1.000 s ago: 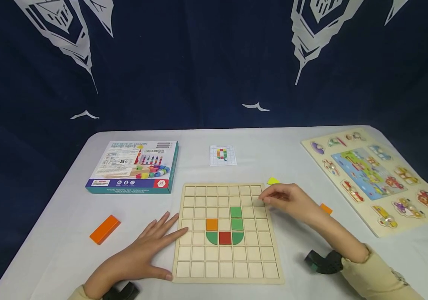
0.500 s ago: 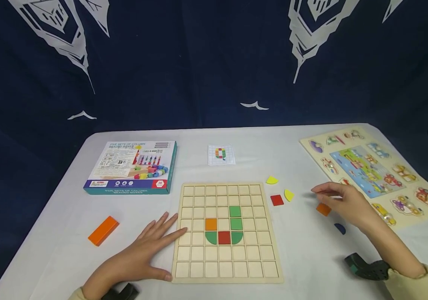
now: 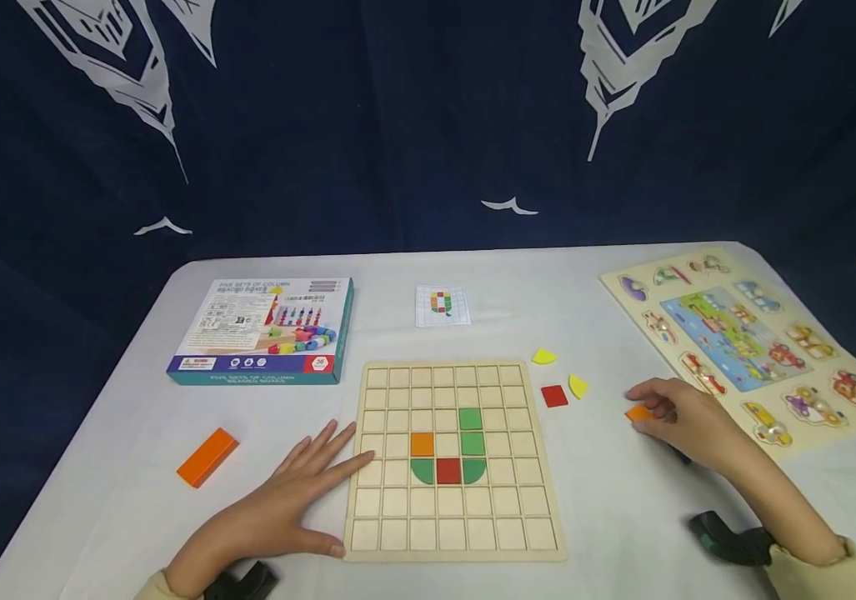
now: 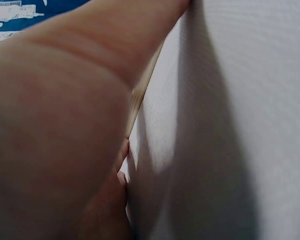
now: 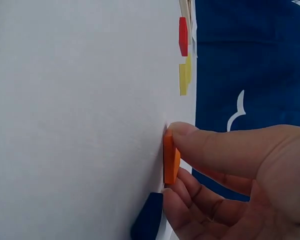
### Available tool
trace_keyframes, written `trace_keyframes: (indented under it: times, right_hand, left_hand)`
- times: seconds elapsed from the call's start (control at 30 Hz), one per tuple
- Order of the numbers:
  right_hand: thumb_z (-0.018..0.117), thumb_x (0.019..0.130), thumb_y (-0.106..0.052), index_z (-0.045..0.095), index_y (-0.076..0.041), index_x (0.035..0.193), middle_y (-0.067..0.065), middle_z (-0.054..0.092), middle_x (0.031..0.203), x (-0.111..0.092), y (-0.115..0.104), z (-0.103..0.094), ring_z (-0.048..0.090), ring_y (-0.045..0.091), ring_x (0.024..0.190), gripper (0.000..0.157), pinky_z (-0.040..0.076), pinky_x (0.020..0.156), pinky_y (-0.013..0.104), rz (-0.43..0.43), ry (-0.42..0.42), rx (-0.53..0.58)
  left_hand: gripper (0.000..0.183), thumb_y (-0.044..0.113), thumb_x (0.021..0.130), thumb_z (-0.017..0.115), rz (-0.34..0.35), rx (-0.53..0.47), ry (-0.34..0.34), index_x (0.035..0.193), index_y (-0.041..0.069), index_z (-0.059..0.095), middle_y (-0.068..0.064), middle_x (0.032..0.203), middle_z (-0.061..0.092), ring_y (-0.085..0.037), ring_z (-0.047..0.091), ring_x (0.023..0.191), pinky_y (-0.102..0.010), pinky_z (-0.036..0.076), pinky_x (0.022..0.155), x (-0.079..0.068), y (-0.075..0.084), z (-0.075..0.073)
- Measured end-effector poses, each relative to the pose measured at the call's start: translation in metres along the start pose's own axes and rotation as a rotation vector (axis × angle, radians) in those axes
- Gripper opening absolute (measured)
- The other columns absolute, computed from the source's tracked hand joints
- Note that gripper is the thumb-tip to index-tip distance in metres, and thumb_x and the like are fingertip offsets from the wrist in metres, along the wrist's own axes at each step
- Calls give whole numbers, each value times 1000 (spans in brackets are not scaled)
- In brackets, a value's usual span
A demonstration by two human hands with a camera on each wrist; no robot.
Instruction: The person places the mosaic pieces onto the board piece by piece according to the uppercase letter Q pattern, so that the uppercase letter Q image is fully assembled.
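Note:
My left hand (image 3: 288,500) lies with spread fingers along the left side of the wooden grid board (image 3: 393,521); its index fingertip reaches over the edge. On the board sit an orange square (image 3: 422,444), a red square (image 3: 448,471), two green squares (image 3: 472,443) and two green quarter-circle tiles (image 3: 475,471). To the right, my right hand (image 3: 690,425) pinches an orange square tile (image 5: 169,157) between thumb and fingers, low at the tabletop. A dark blue half-round tile (image 5: 149,216) lies beside the fingers, mostly hidden in the head view. The left wrist view shows mainly palm and cloth.
Two yellow quarter-circle tiles (image 3: 578,387) and a loose red square tile (image 3: 554,396) lie right of the board. Behind it is a small pattern card (image 3: 443,317). A boxed toy set (image 3: 262,333) and an orange block (image 3: 207,457) stand left; a picture puzzle (image 3: 743,333) lies right.
My right hand has left the board's upper right corner, moved right, and come down onto the orange square tile, which it now pinches. A red square shows beside the board. The left hand has stayed put.

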State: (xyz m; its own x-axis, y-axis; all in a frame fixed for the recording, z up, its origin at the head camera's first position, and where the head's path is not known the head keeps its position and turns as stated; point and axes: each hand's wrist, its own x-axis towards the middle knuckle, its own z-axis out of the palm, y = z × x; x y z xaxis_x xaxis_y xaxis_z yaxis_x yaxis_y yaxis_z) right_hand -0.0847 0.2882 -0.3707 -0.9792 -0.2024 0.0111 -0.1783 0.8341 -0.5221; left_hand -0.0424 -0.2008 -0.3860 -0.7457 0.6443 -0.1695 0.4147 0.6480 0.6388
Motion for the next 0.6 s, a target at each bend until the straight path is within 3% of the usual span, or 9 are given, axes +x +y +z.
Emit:
trace_keyframes:
  times: [0.2, 0.6]
  right_hand:
    - [74, 76, -2, 65, 0, 104, 4, 62, 88, -1, -2, 4, 55, 20, 78, 29, 46, 61, 26, 30, -3, 22]
    - [75, 73, 3, 69, 0, 102, 11, 65, 93, -2, -2, 7, 55, 23, 79, 30, 42, 59, 27, 3, 64, 2]
  left_hand:
    - [95, 58, 66, 73, 1, -3, -5, 147, 33, 29, 2, 156, 4, -25, -7, 140, -57, -1, 105, 0, -1, 1]
    - [96, 58, 66, 73, 6, 10, 0, 147, 32, 30, 1, 156, 4, -24, -8, 140, -57, 0, 106, 0, -2, -1]
